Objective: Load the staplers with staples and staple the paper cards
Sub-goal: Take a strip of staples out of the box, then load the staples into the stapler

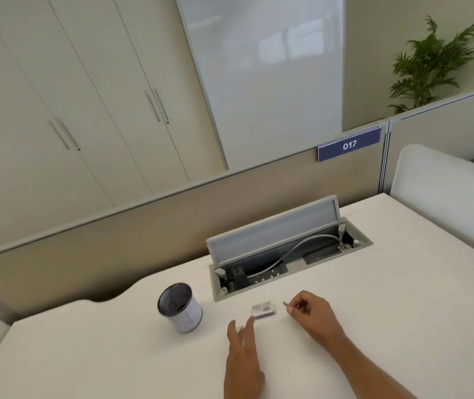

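Note:
A small box of staples, white with a purple edge, lies on the white desk just in front of the cable well. My left hand reaches toward the box with straight fingers, one fingertip at the box's near left corner. My right hand sits to the right of the box, fingers curled, pinching a short grey strip of staples that sticks out to the left. No stapler or paper card is in view.
A mesh pen cup stands left of the hands. An open cable well with a raised lid and a grey cable lies behind the box. A partition with a "017" sign backs the desk.

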### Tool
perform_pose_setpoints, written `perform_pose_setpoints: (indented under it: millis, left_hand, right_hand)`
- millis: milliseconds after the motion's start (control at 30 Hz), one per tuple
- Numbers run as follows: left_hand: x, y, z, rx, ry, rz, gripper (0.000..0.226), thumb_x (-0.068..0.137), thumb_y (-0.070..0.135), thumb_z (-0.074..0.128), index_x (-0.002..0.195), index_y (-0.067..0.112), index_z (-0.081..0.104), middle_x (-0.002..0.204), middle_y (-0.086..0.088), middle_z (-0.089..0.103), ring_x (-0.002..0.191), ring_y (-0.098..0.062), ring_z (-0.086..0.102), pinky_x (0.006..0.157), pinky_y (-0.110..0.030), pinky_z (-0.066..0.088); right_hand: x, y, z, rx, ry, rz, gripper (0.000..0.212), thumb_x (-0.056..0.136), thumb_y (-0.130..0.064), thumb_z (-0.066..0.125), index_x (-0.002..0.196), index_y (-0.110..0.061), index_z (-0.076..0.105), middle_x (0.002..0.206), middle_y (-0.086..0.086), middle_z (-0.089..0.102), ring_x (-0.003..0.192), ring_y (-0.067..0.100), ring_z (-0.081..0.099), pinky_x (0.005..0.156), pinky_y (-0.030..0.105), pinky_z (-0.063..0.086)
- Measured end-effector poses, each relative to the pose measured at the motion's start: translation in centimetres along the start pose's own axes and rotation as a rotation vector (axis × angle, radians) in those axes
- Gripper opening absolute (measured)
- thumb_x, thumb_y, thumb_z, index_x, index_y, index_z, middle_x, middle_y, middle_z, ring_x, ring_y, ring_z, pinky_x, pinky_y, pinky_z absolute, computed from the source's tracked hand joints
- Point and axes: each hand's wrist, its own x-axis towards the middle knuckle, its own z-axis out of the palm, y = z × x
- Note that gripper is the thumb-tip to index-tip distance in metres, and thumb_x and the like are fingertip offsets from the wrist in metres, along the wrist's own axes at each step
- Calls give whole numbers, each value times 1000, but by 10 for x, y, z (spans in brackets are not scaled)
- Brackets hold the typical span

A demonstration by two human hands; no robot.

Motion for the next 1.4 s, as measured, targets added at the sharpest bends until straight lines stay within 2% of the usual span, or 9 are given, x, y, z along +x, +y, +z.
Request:
perform_pose_setpoints:
  millis: [100,200,300,467,700,867,1067,1233,1400]
  left_hand:
    - [-27,4,-19,46,-6,43,98,77,-7,48,158,34,13,167,1,-10,151,-11,27,107,-22,38]
    - [-60,-4,-30,97,55,125,91,72,-4,46,154,31,30,168,4,12,151,-10,25,108,-27,29]
    - [-91,-13,-35,81,122,137,82,64,-2,43,141,24,54,154,2,45,140,-17,45,98,-29,35]
    - [-141,-16,-40,47,262,257,63,65,-5,48,121,21,63,126,7,63,107,-19,62,84,-32,48]
    - [-200,-24,-17,-75,212,285,40,81,13,54,118,26,62,123,14,62,111,-13,58,93,-29,44]
    - [-237,-39,-11,-46,114,347,57,68,26,61,125,30,58,129,17,55,119,-7,50,97,-20,30]
    - [-254,-71,0,93,84,387,45,74,34,64,117,27,64,116,9,59,106,-15,57,89,-30,45]
    - [-255,-71,6,159,116,376,29,77,16,68,103,29,66,93,10,58,79,-17,60,70,-29,45]
    - [-252,-63,4,175,65,369,44,61,0,72,93,29,63,88,12,54,76,-17,57,67,-25,41]
  right_hand:
    - [-38,-15,-8,85,89,72,16,83,-5,79,75,-17,73,82,-14,77,78,8,73,71,15,54]
    - [-87,-33,-15,63,106,60,17,80,-2,79,73,-16,73,78,-9,77,75,10,73,71,18,55]
    - [-133,-44,-23,69,59,49,16,82,-4,79,73,-16,72,77,-8,76,74,11,71,71,16,53]
    - [-196,-54,-28,31,-22,24,18,81,2,78,73,-13,71,77,-6,75,74,3,70,70,13,52]
    - [-235,-48,-30,-56,-12,29,20,80,-3,80,76,-17,67,74,-9,74,71,4,71,70,20,54]
    - [-255,-44,-26,-93,-71,-49,29,80,1,79,94,-24,81,79,-7,73,73,6,68,74,13,50]
    - [-275,-44,-18,-61,-162,7,25,80,-5,83,93,-27,80,86,-5,74,77,8,68,75,16,52]
    - [-285,-48,-16,-62,-235,95,18,85,-6,76,94,-22,78,82,-12,75,72,1,67,73,21,56]
    - [-293,-49,-20,29,-274,157,16,83,-5,79,91,-19,81,80,-6,78,75,3,71,77,23,58]
